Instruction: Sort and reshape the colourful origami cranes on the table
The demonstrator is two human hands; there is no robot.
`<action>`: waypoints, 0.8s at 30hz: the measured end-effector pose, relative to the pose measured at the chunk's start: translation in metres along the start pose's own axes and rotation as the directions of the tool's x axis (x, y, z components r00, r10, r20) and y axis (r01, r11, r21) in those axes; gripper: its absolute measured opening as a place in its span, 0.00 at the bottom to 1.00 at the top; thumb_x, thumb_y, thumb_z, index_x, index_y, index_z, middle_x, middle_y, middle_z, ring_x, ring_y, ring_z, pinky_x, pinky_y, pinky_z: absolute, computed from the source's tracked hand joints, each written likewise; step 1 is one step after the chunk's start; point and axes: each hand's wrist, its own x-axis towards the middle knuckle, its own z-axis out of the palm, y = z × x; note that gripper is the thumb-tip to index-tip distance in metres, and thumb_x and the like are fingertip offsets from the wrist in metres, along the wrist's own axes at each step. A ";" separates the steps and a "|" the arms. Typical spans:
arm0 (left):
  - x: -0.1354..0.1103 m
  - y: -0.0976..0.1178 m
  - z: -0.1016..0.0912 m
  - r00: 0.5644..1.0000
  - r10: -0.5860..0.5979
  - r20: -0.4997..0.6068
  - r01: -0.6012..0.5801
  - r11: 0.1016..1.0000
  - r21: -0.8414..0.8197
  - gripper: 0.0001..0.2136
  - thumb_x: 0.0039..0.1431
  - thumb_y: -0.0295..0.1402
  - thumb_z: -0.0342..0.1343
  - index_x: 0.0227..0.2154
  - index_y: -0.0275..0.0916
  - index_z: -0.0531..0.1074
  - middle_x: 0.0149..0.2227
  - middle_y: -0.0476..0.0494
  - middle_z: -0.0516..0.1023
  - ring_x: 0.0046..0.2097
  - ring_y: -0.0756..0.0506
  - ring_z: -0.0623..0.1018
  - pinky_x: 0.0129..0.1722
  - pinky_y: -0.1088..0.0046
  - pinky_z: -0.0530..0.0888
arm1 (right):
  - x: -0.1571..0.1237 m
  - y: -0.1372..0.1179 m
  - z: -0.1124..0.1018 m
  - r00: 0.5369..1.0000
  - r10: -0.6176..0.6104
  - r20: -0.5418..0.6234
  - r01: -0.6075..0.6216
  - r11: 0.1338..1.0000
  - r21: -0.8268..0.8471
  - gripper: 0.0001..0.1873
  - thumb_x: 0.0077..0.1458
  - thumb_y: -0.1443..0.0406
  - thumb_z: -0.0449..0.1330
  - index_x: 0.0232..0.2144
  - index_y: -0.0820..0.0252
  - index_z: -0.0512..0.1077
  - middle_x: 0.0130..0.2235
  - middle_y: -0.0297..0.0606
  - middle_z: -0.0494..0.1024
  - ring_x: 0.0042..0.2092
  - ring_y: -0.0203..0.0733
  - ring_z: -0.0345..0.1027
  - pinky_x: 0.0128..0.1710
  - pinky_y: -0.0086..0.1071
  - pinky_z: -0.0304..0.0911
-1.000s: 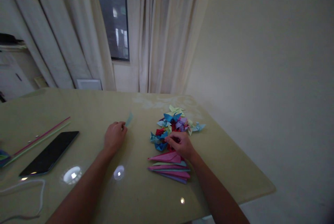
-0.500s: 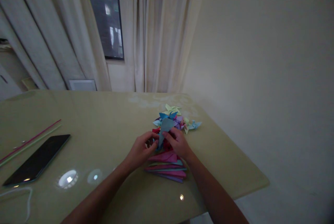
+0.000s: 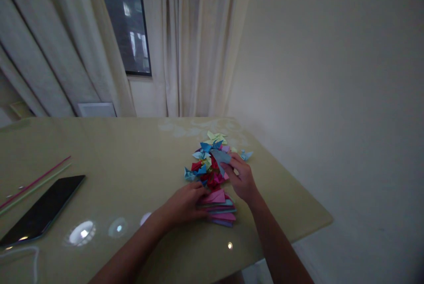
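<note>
Pinched in my right hand (image 3: 241,176) is a light blue piece of folded paper (image 3: 221,157), raised over a heap of small origami pieces (image 3: 212,171) in red, blue, pink, green and purple. My left hand (image 3: 189,202) has its fingers around the left end of a stack of folded papers (image 3: 222,208), pink, light blue and purple, at the near side of the heap. The undersides of the left fingers are hidden.
On the left of the glossy table (image 3: 132,156) lie a dark phone (image 3: 44,209), a pink stick (image 3: 36,181), a green stick (image 3: 36,188) and a white cable (image 3: 35,257). The table's right edge runs near a plain wall (image 3: 314,98). Curtains (image 3: 202,45) hang behind.
My left hand has let go of the light blue paper and moved down to the stack. The right hand has shifted right with the paper, uncovering more of the heap.
</note>
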 end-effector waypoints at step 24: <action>0.010 0.014 -0.002 0.993 0.034 -0.116 -0.011 0.981 0.195 0.12 0.74 0.32 0.48 0.46 0.39 0.77 0.44 0.39 0.80 0.47 0.41 0.79 0.50 0.64 0.75 | -0.077 -0.005 0.016 0.795 0.580 -0.179 -0.515 0.801 0.306 0.22 0.55 0.48 0.70 0.38 0.59 0.72 0.26 0.33 0.78 0.25 0.41 0.70 0.24 0.29 0.65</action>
